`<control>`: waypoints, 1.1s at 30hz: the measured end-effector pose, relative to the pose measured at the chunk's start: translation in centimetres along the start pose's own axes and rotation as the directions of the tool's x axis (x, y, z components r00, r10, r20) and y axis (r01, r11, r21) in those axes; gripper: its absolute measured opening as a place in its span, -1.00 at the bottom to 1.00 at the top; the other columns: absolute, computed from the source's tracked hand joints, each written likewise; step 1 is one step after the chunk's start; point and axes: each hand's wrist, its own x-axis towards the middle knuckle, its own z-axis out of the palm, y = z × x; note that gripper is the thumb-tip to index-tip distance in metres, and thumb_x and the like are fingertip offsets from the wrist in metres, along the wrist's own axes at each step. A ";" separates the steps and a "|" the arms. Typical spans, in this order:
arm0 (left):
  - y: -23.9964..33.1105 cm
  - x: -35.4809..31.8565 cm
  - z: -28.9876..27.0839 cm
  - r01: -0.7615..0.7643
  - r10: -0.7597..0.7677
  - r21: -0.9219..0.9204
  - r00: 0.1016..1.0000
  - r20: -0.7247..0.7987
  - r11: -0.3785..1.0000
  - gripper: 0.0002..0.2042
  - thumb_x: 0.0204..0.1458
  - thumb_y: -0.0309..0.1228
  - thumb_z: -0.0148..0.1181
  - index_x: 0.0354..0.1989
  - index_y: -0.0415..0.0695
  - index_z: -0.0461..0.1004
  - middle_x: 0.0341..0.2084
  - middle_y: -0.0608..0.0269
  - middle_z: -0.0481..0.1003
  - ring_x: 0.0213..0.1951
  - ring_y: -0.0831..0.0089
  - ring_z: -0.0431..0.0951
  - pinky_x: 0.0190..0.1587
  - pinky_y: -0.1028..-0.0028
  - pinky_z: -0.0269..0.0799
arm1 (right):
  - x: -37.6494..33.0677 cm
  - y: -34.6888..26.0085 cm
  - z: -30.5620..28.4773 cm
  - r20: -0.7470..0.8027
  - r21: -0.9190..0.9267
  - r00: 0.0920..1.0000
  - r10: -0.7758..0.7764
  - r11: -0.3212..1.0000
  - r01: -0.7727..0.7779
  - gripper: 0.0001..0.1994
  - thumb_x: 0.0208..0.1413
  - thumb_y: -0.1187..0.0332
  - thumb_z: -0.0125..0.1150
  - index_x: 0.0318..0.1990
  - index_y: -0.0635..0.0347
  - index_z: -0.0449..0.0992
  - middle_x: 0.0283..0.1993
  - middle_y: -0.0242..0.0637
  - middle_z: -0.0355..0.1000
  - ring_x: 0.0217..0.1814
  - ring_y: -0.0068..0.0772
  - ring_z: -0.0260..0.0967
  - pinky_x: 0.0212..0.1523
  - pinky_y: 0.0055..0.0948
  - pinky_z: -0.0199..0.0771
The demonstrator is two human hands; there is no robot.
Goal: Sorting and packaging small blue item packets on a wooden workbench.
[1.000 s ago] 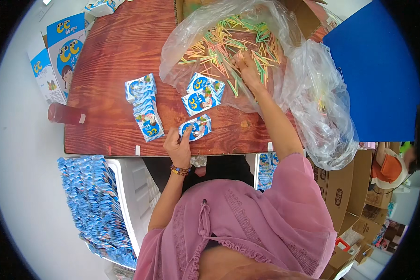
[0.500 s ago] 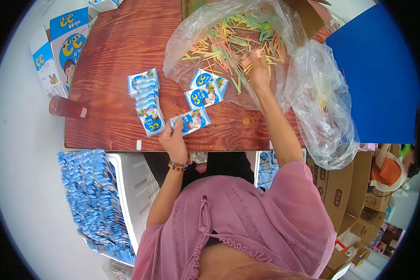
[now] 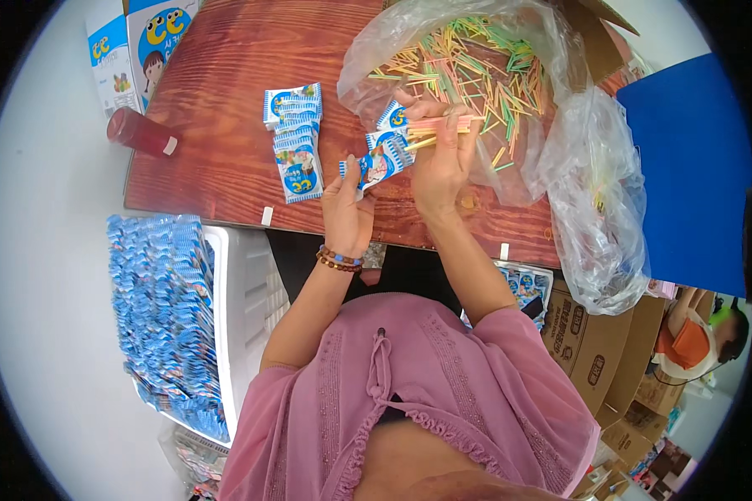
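Observation:
My left hand (image 3: pixel 348 209), with a beaded bracelet at the wrist, pinches one end of a small blue and white packet (image 3: pixel 386 161). Just beside it, my right hand (image 3: pixel 443 171) grips a small bunch of thin pink and yellow sticks (image 3: pixel 424 129), their ends pointing left over the packet's far end. Whether the sticks touch the packet I cannot tell. Behind the hands lies another packet of the same kind (image 3: pixel 393 115), partly covered. A row of overlapping packets (image 3: pixel 298 163) rests on the table to the left. Loose coloured sticks (image 3: pixel 485 71) lie spread beyond my right hand.
A clear plastic bag (image 3: pixel 361 63) surrounds the loose sticks and hangs over the table's right side. At the wooden table's (image 3: pixel 217 100) left edge lies a red bottle (image 3: pixel 138 131). A white bin (image 3: pixel 234 326) full of packets stands below left. Blue board (image 3: pixel 685 167) and cartons (image 3: pixel 597 351) are at right.
My right hand has come back from the loose sticks toward my left hand, carrying a bunch. The left hand's packet is now tilted, its far end raised toward the sticks. The view has shifted.

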 end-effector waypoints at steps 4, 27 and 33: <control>0.3 -0.4 0.5 -0.004 0.004 -0.010 1.000 -0.027 1.000 -0.82 0.17 -0.29 0.11 -0.32 -0.14 0.51 -0.32 0.31 0.54 -0.26 0.59 0.50 -0.20 0.53 0.40 | -0.8 0.6 0.2 0.075 -0.213 0.992 -0.103 0.970 0.117 -0.83 0.32 0.25 -0.18 -0.17 0.16 0.14 -0.25 -0.06 0.41 0.03 0.04 0.39 0.10 -0.10 0.27; 0.1 1.0 -1.7 -0.008 0.038 -0.232 0.992 0.123 0.973 -0.75 0.24 -0.27 -0.04 -0.13 -0.20 0.44 -0.20 0.23 0.53 -0.15 0.46 0.52 -0.07 0.41 0.43 | -3.2 -0.8 0.3 0.107 -0.525 0.972 0.209 0.842 -0.123 -0.62 0.24 0.28 -0.04 0.14 0.28 0.26 0.10 -0.23 0.30 0.10 -0.43 0.26 0.11 -0.39 0.29; 0.3 0.6 -1.4 -0.046 0.085 -0.244 0.985 0.151 0.969 -0.75 0.23 -0.29 -0.02 -0.10 -0.21 0.44 -0.15 0.24 0.51 -0.13 0.44 0.51 -0.04 0.39 0.39 | -4.0 0.7 0.1 0.076 -0.567 0.892 0.445 0.755 -0.329 -0.82 0.10 0.40 0.18 -0.22 0.34 0.46 -0.30 -0.19 0.46 -0.25 -0.35 0.41 -0.21 -0.40 0.37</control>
